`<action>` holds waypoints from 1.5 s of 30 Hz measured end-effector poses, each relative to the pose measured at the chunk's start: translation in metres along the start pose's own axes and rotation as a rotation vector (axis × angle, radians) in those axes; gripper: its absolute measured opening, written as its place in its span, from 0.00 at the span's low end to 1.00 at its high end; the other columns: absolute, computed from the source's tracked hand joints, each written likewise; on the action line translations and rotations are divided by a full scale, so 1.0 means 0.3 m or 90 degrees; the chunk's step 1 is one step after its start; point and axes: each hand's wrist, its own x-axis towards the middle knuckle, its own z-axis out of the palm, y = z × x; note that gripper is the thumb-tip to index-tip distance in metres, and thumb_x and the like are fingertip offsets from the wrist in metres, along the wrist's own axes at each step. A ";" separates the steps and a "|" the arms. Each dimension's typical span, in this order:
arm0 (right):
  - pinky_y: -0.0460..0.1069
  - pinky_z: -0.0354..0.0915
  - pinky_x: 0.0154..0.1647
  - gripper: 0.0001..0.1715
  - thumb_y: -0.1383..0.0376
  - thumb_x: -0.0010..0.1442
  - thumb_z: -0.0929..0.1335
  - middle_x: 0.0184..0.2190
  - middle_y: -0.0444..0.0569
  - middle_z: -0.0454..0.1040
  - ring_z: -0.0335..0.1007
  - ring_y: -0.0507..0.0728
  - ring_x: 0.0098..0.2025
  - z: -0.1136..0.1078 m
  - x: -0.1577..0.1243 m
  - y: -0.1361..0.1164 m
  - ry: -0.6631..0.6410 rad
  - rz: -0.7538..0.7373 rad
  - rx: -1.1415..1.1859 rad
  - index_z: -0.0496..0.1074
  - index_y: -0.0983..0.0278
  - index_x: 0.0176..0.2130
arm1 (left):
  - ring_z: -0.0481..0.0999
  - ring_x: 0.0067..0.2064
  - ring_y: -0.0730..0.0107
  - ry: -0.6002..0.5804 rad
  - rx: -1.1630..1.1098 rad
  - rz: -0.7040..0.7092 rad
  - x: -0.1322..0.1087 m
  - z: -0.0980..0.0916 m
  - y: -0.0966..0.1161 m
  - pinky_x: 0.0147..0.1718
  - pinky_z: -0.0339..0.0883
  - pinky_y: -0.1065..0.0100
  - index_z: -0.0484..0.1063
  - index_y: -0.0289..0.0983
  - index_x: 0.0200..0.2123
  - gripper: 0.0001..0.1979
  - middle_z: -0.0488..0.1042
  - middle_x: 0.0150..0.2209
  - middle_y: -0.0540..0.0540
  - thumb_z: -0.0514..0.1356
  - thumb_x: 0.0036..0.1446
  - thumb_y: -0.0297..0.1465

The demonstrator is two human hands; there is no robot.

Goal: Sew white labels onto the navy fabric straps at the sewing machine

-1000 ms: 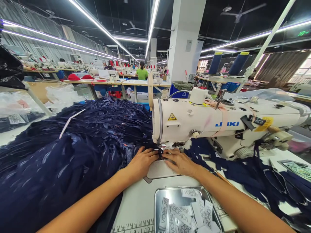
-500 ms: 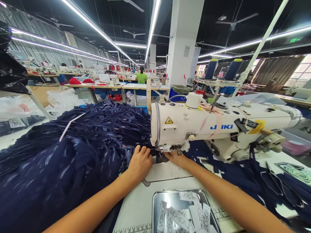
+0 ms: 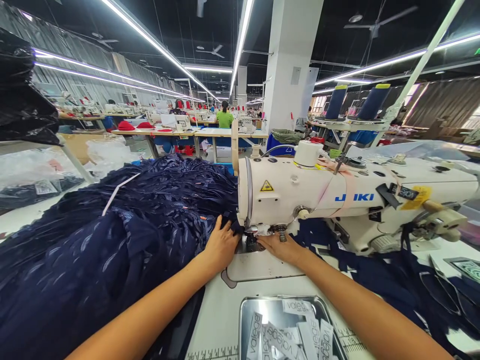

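A cream JUKI sewing machine [image 3: 337, 197] stands across the table. My left hand [image 3: 221, 245] lies flat, fingers stretched out, on the navy patterned fabric [image 3: 112, 240] just left of the needle. Under the machine head, by the presser foot [image 3: 250, 241], my right hand [image 3: 279, 246] reaches in over the needle plate [image 3: 258, 265]; its fingertips are hidden by the machine. The fabric is piled high to the left and runs under the needle.
A metal tray [image 3: 285, 325] of white "valege" labels sits near the table's front edge. More navy pieces [image 3: 405, 280] lie right of the machine. Two navy thread cones [image 3: 356, 102] stand behind. A person in a green top [image 3: 225, 117] works at far tables.
Both hands have slid away from me toward the needle, the left moving further onto the fabric pile. The right hand has gone deeper under the machine head.
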 end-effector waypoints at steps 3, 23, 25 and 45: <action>0.50 0.66 0.35 0.19 0.68 0.62 0.56 0.34 0.51 0.75 0.71 0.57 0.34 0.014 0.000 0.012 -0.038 -0.024 -0.080 0.73 0.65 0.34 | 0.65 0.51 0.54 0.024 0.006 -0.002 -0.006 0.006 0.002 0.53 0.47 0.45 0.70 0.33 0.42 0.16 0.73 0.42 0.37 0.52 0.50 0.21; 0.51 0.63 0.41 0.14 0.65 0.61 0.60 0.38 0.51 0.74 0.69 0.57 0.38 0.056 -0.027 -0.006 -0.066 0.088 -0.018 0.70 0.65 0.42 | 0.65 0.52 0.51 0.055 0.005 0.024 -0.006 0.031 0.004 0.54 0.46 0.42 0.71 0.34 0.42 0.14 0.74 0.41 0.37 0.52 0.53 0.27; 0.50 0.63 0.42 0.14 0.65 0.60 0.59 0.37 0.51 0.74 0.69 0.57 0.38 0.047 -0.023 -0.017 -0.083 0.104 -0.020 0.70 0.64 0.42 | 0.64 0.52 0.52 0.056 0.001 0.023 -0.002 0.030 0.003 0.54 0.45 0.42 0.71 0.34 0.41 0.14 0.73 0.42 0.37 0.52 0.52 0.27; 0.53 0.61 0.46 0.17 0.65 0.62 0.57 0.39 0.52 0.74 0.69 0.59 0.42 0.033 0.011 -0.083 -0.172 0.273 -0.033 0.71 0.66 0.42 | 0.67 0.48 0.53 0.034 -0.004 0.023 0.032 0.029 -0.010 0.52 0.45 0.41 0.71 0.34 0.39 0.14 0.75 0.38 0.37 0.50 0.53 0.26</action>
